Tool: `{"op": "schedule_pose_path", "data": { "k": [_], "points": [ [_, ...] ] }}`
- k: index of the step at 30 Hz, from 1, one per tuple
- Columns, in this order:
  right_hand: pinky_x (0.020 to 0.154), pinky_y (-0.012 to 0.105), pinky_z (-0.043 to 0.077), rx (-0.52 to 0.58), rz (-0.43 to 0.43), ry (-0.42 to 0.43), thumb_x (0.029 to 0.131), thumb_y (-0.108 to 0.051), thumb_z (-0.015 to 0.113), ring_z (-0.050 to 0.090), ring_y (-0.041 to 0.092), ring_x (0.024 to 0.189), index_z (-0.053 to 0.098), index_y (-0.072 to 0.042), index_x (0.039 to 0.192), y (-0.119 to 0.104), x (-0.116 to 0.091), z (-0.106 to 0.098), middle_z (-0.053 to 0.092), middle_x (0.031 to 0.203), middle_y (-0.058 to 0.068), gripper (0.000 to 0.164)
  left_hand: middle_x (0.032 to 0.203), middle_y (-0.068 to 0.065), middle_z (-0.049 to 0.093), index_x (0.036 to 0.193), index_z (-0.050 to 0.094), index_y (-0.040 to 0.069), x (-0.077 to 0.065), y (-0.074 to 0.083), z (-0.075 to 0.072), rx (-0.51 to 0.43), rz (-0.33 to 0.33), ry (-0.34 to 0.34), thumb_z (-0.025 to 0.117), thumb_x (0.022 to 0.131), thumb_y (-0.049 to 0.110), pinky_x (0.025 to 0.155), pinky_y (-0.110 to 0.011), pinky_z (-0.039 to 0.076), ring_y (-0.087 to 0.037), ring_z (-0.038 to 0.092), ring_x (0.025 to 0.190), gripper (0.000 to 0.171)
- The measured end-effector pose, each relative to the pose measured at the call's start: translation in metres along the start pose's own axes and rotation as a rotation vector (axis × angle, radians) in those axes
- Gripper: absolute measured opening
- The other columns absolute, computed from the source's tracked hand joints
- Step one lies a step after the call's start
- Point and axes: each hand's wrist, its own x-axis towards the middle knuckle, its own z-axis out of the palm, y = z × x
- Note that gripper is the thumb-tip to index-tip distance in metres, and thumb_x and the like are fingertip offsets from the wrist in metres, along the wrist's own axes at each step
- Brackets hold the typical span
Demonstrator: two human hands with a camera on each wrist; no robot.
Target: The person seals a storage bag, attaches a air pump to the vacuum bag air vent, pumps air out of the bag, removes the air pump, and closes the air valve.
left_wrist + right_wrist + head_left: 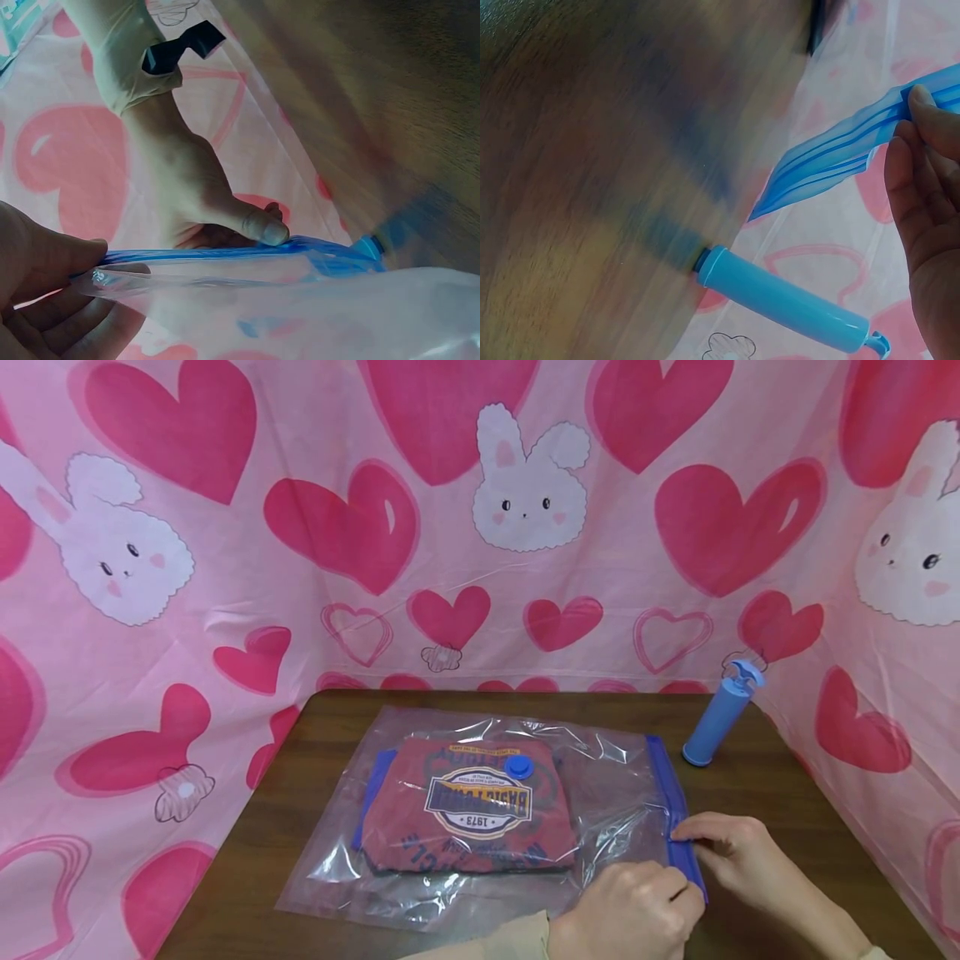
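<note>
A clear vacuum storage bag [330,860] lies flat, with a folded red garment [487,843] with a printed badge inside and a blue piece [378,777] peeking out beneath it. The bag's round blue valve [519,767] sits over the garment. Along its right end runs a blue zip strip [660,768]. My left hand [626,906] pinches the near end of this strip between thumb and fingers. Farther along, the thumb and fingers of my right hand [738,856] pinch the strip too. In the right wrist view, the strip [832,142] extends past the right hand [937,172].
Upright on the right side of the wooden table [247,868], beyond the bag's zip end, stands a blue hand pump [717,722] with its handle on top. A pink cloth with hearts and rabbits [345,560] hangs behind the table and at both sides.
</note>
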Motion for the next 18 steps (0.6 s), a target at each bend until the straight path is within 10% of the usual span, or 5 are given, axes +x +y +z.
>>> {"op": "schedule_pose_path", "data": {
  "k": [18],
  "points": [
    [0.075, 0.01, 0.053, -0.052, 0.017, 0.001, 0.058, 0.031, 0.078, 0.071, 0.004, 0.088, 0.079, -0.015, 0.093, 0.0081, 0.0044, 0.0, 0.076, 0.092, -0.002, 0.058, 0.08, 0.013, 0.06, 0.08, 0.069, 0.023, 0.0015, -0.0003, -0.0017, -0.011, 0.004, 0.022, 0.069, 0.088, 0.021, 0.062, -0.008, 0.044, 0.001, 0.055, 0.07, 0.008]
  ]
}}
